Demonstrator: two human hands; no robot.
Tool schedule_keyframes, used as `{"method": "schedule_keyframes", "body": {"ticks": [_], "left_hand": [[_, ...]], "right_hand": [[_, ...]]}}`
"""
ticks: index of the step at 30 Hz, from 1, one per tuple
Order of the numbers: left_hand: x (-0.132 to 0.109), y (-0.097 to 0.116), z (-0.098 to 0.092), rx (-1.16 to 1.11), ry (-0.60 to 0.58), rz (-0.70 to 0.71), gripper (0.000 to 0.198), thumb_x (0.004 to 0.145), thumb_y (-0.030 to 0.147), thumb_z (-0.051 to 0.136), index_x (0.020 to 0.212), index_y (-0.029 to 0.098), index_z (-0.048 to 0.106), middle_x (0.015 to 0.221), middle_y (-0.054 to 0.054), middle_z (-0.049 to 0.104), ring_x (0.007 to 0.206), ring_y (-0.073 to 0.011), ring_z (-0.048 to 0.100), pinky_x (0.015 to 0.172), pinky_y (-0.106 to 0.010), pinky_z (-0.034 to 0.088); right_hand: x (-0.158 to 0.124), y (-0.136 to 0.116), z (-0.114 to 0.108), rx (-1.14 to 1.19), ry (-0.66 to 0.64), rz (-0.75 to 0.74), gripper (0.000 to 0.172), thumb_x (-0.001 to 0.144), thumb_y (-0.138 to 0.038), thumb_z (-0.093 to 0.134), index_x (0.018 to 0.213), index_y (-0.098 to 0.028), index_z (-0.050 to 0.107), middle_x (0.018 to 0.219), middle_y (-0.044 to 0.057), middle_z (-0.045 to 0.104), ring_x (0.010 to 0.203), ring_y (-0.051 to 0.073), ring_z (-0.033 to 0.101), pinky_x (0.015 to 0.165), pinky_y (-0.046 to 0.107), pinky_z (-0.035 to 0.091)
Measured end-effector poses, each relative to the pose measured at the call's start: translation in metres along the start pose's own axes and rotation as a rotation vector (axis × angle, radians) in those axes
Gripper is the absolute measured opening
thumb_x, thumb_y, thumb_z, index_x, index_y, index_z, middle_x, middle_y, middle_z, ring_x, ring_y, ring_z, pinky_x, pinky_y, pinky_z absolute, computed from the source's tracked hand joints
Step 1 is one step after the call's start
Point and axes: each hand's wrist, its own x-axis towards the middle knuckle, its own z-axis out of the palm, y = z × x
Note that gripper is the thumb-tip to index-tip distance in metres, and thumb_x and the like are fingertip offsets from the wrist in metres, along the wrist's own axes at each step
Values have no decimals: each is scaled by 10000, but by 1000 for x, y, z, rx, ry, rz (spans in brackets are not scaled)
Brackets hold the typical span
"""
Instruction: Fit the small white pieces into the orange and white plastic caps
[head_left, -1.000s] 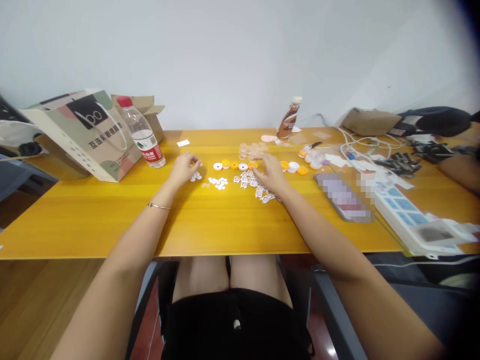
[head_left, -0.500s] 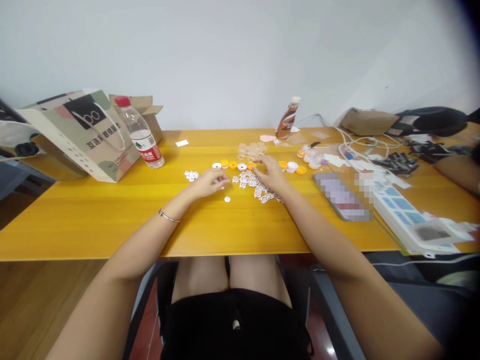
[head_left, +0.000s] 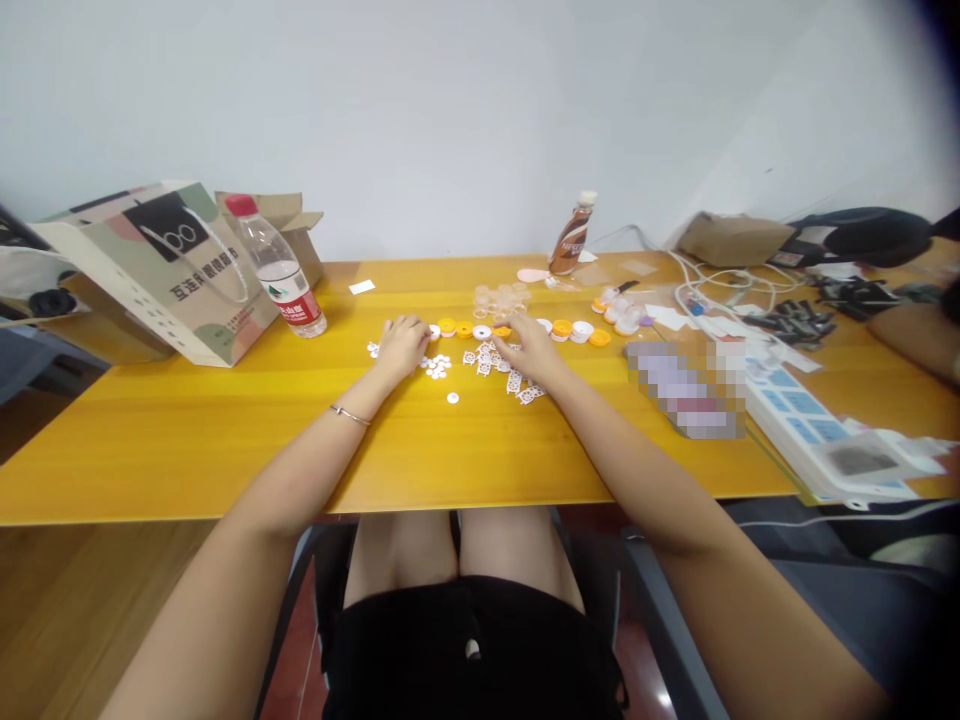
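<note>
My left hand (head_left: 403, 343) is over the left end of a row of small round parts, its fingers bent downward and loosely apart. Its fingertips are beside a white ring (head_left: 434, 332); whether they touch it I cannot tell. My right hand (head_left: 531, 348) has thumb and fingers around an orange ring (head_left: 501, 332) in the same row. Between the hands lie small white discs (head_left: 436, 367) and white openwork pieces (head_left: 484, 358), some of these under my right hand. One single white disc (head_left: 453, 398) lies nearer to me. Clear round caps (head_left: 498, 298) stand behind the row.
A water bottle (head_left: 281, 275), a paper bag (head_left: 176, 275) and a cardboard box (head_left: 304, 235) stand at left. A brown drink bottle (head_left: 572, 240) is at the back. On the right are a blurred-out phone (head_left: 682, 390), cables (head_left: 694, 285), a white-blue box (head_left: 802, 425) and another person's arm (head_left: 919, 335).
My left hand has moved left and slightly away from me, uncovering the small white discs. The right hand has shifted slightly left and stays at the orange ring.
</note>
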Motion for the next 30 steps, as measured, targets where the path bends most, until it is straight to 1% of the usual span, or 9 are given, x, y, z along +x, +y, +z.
{"method": "schedule_keyframes", "body": {"ticks": [5, 7, 11, 15, 20, 22, 24, 27, 30], "left_hand": [[-3, 6, -9, -21, 31, 1, 184, 878, 186, 456, 849, 177, 637, 957, -115, 611, 973, -268, 504, 853, -428, 324], [-7, 8, -17, -89, 17, 76, 170, 877, 191, 469, 868, 176, 638, 960, -108, 608, 969, -259, 508, 862, -429, 342], [-16, 10, -39, -432, -209, 399, 145, 861, 273, 542, 833, 190, 657, 897, -65, 608, 893, -197, 541, 837, -365, 417], [-21, 14, -54, -646, -349, 455, 196, 839, 372, 587, 814, 210, 694, 811, -45, 587, 811, -163, 543, 762, -313, 452], [-22, 18, -55, -568, -509, 529, 189, 830, 366, 600, 820, 222, 721, 794, -34, 562, 758, -138, 511, 750, -293, 431], [-21, 18, -54, -550, -543, 532, 189, 812, 368, 622, 826, 211, 725, 800, -35, 560, 768, -135, 510, 757, -286, 424], [-21, 16, -56, -579, -523, 483, 195, 806, 368, 627, 829, 198, 719, 819, -39, 582, 780, -131, 525, 753, -272, 427], [-17, 7, -60, -589, -393, 321, 215, 822, 355, 592, 817, 167, 696, 799, -38, 608, 737, -118, 545, 715, -249, 433], [-13, -9, -64, -406, -295, 196, 188, 801, 295, 576, 798, 142, 685, 759, -37, 611, 693, -121, 543, 684, -245, 424]], "right_hand": [[-1, -1, -2, 9, -8, 7, 154, 831, -316, 538, 941, -224, 595, 972, 98, 645, 957, 267, 584, 874, 436, 445], [-2, -1, -3, 13, -4, 9, 152, 828, -311, 539, 941, -228, 598, 981, 94, 647, 965, 267, 582, 876, 436, 445], [-4, 2, -3, 33, 3, 12, 158, 827, -308, 535, 944, -224, 598, 985, 96, 649, 957, 261, 586, 869, 429, 448], [-4, 3, -3, 42, -6, 9, 159, 829, -316, 542, 943, -220, 596, 986, 99, 649, 962, 260, 587, 871, 423, 446], [-3, 2, -3, 46, -7, -17, 162, 838, -334, 538, 925, -209, 594, 954, 98, 648, 939, 254, 590, 858, 416, 451], [-3, 2, -3, 48, -2, -26, 165, 838, -338, 539, 919, -204, 592, 944, 97, 647, 921, 250, 591, 843, 413, 454], [-3, 2, -3, 50, 5, -31, 160, 838, -337, 541, 913, -205, 589, 938, 94, 646, 914, 248, 589, 835, 410, 455], [-4, 1, -4, 64, 6, -36, 148, 841, -326, 538, 905, -201, 588, 927, 92, 644, 911, 243, 587, 831, 404, 453], [-5, -6, -5, 111, -25, -55, 131, 848, -318, 535, 875, -202, 590, 888, 78, 641, 877, 225, 587, 819, 387, 451]]}}
